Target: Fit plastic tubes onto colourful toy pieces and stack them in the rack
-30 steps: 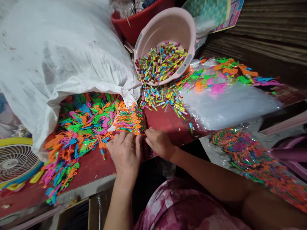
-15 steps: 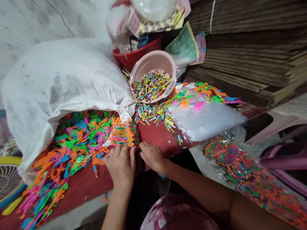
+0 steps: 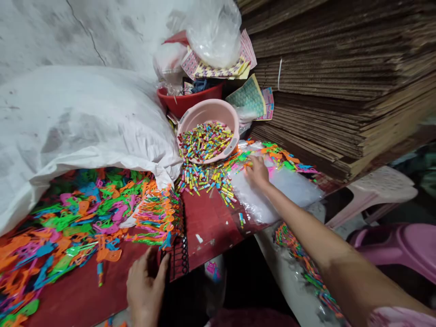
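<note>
My left hand (image 3: pixel 148 277) is at the table's front edge, thumb and fingers apart, with its tips close to a black wire rack (image 3: pixel 180 259). A tight row of colourful plastic pieces (image 3: pixel 158 213), orange, green, pink and blue, fills the rear part of that rack. Over the clear plastic bags (image 3: pixel 293 186) on the right, my right hand (image 3: pixel 258 171) has its fingers curled down among small orange and green pieces. What its fingertips pinch is too small to make out. Loose flat plastic pieces (image 3: pixel 98 200) spill from a big white sack (image 3: pixel 102 122) at left.
A pink basin (image 3: pixel 233 147) holds many small striped tubes, with more tubes (image 3: pixel 200 179) spilled before it. Behind stands a red basin (image 3: pixel 180 104). Stacked cardboard (image 3: pixel 323 91) rises at right. Plastic stools (image 3: pixel 405 250) and a bag of colourful pieces (image 3: pixel 303 263) are below the table.
My right hand has left the rack and reached right to the plastic bags. My left hand has drawn back toward me, its fingers now apart. The view has shifted, showing more of the rack.
</note>
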{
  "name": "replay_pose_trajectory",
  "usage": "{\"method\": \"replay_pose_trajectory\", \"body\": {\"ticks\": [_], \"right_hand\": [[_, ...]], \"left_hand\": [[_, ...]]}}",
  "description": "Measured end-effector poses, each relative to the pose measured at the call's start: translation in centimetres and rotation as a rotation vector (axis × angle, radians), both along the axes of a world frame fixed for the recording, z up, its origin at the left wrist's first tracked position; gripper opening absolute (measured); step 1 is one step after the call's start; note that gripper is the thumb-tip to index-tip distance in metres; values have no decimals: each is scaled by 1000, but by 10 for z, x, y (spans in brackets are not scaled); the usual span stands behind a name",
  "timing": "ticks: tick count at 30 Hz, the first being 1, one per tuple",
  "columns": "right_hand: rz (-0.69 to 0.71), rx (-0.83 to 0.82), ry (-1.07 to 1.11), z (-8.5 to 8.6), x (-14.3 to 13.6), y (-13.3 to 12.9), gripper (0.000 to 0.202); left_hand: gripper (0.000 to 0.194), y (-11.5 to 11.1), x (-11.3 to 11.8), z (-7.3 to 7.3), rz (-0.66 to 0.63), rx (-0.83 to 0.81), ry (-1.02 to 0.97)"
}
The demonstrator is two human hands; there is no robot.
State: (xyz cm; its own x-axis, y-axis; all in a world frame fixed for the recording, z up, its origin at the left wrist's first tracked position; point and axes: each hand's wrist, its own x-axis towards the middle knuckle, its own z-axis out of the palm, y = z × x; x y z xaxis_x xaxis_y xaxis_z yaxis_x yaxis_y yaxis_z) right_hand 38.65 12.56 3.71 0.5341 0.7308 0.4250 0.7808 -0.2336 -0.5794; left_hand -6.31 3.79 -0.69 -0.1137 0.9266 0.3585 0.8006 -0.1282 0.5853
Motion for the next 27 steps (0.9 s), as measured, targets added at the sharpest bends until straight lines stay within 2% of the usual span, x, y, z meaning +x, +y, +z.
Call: {"method": "replay_pose_trajectory", "body": {"ticks": [2, 5, 7, 11, 15, 19, 21, 23, 27], "right_hand": [[4, -34, -62, 3, 9, 16, 44], [40, -68, -108, 2, 12, 29, 30], [64, -67, -127, 0, 12, 30, 24], [126, 31, -204, -1, 14, 16, 27], [198, 168, -262, 7, 16, -13, 26], [348, 329, -256, 17, 0, -55, 24], [434, 351, -285, 18, -19, -78, 25], [530, 353, -347, 16, -43, -101, 27], [709, 353, -423, 6, -91, -140, 33]], "left_hand": [[56, 3, 8, 1, 15, -53, -4], [43, 0, 25, 7, 51, -129, -55], [38, -3, 39, 11, 23, -177, -66], [37, -2, 66, 18, -6, -206, -26], [34, -2, 76, 17, -66, -222, -89], [30, -21, 72, 17, -141, -143, -326], [28, -35, 75, 24, -156, -91, -395], [27, -48, 82, 37, -230, -80, -398], [32, -58, 100, 62, -470, -269, -516]]}}
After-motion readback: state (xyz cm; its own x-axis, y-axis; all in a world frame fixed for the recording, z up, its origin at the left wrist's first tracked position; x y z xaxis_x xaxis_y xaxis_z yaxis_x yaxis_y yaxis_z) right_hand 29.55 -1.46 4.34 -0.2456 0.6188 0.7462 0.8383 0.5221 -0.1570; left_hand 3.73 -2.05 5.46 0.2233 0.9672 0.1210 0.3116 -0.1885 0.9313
